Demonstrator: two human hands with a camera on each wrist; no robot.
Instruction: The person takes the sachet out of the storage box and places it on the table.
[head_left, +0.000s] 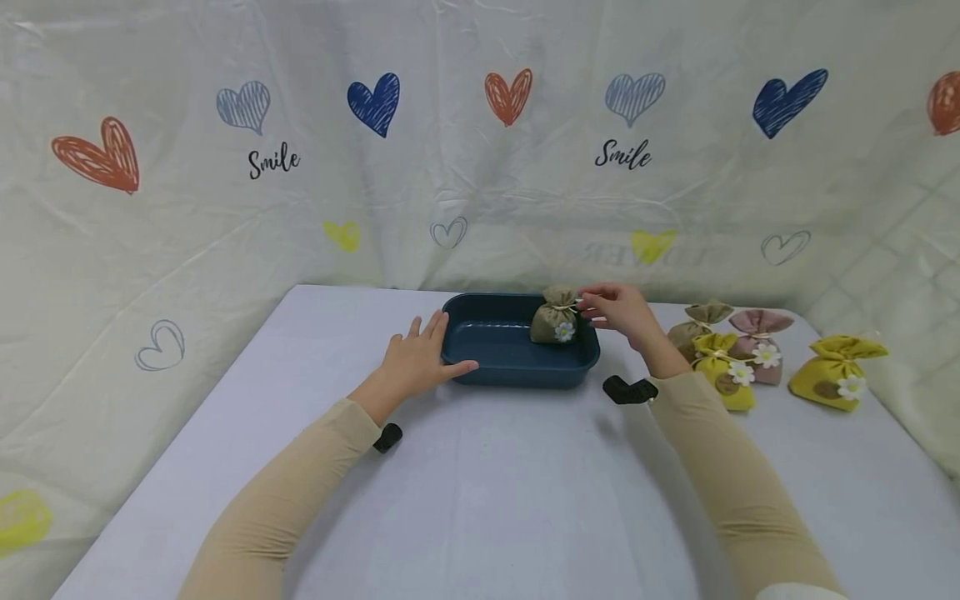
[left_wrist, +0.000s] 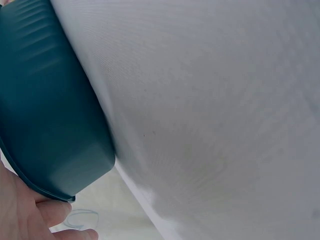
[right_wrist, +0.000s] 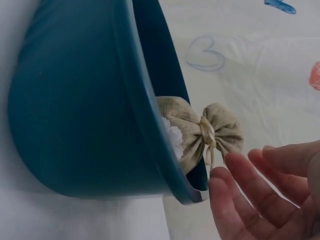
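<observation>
A dark blue-green basin point(head_left: 495, 377) stands on the table. Inside its right end sits a small beige drawstring pouch point(head_left: 553, 322) with a white flower, its tied neck rising above the rim in the right wrist view. My right hand point(head_left: 618, 310) is just right of that pouch, fingers loosely bent and thumb apart from them. Its fingertips point(right_wrist: 235, 162) are right by the gathered top and string, with nothing pinched between them. My left hand point(head_left: 416, 361) lies against the basin's left end, fingers spread along the rim and thumb at the front corner.
At the table's right are another beige pouch point(head_left: 682, 337), a pink pouch point(head_left: 772, 367) and a yellow pouch point(head_left: 723, 392) bunched together. A second yellow pouch point(head_left: 825, 383) sits farther right. Behind the table hangs a white sheet point(head_left: 525, 183) printed with hearts.
</observation>
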